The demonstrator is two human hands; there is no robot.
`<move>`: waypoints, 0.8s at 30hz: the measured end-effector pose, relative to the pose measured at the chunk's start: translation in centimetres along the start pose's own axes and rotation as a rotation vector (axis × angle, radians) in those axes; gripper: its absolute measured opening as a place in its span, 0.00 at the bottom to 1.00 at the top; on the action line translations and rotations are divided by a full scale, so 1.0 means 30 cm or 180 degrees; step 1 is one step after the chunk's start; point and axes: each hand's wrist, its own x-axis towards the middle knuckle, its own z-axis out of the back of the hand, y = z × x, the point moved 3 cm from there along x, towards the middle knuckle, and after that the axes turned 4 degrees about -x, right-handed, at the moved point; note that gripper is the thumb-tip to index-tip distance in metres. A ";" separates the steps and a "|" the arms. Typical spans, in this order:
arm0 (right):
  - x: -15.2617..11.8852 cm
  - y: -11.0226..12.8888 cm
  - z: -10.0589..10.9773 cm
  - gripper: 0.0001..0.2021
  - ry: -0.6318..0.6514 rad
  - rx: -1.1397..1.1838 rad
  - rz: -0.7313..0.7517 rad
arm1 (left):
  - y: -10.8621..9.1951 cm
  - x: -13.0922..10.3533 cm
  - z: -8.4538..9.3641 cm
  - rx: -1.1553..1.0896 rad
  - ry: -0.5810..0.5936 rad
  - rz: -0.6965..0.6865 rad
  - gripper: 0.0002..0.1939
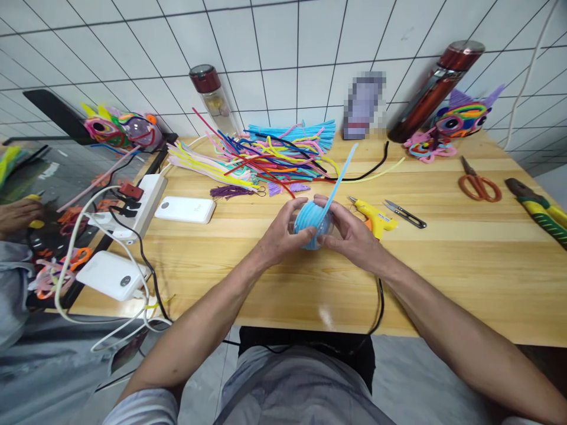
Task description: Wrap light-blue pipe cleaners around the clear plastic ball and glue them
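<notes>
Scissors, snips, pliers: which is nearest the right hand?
The black snips, beside the yellow glue gun; the orange-handled scissors and green-and-yellow pliers lie farther from the right hand.

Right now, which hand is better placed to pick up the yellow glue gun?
The right hand, I'd judge: it is nearer the glue gun, while the left hand is across the blue-wrapped ball. Both hold the ball, so the left must steady it alone.

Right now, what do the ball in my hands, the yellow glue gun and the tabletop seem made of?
Ball: apparently clear, shiny plastic or glass, see-through at its edge, under matte blue strips, perhaps chenille. Glue gun: likely smooth plastic, from its moulded body. Tabletop: probably lacquered wood, showing grain and glare.
</notes>
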 end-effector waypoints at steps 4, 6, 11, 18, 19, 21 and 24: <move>-0.002 0.000 0.001 0.37 0.0019 -0.0099 0.0055 | 0.005 0.000 -0.003 0.0009 0.0027 -0.0029 0.42; -0.003 -0.002 0.002 0.37 0.0023 -0.0136 0.0060 | 0.010 0.001 -0.003 -0.0001 0.0036 -0.0044 0.42; -0.005 -0.001 0.004 0.38 0.0048 -0.0182 0.0023 | 0.018 -0.001 -0.001 0.0035 0.0029 -0.0081 0.41; 0.001 0.001 0.007 0.38 0.0008 -0.0113 -0.0010 | 0.006 -0.001 0.001 0.0205 0.0034 -0.0108 0.41; 0.002 0.001 0.008 0.38 -0.0007 -0.0084 -0.0017 | 0.004 -0.002 0.001 0.0225 0.0050 -0.0091 0.41; 0.002 0.003 0.009 0.37 -0.0005 0.0040 -0.0059 | -0.002 -0.005 0.000 0.0282 0.0066 -0.0051 0.40; 0.002 0.009 0.006 0.33 -0.0041 0.0422 -0.0162 | -0.010 -0.011 -0.004 0.0409 0.0011 -0.0034 0.40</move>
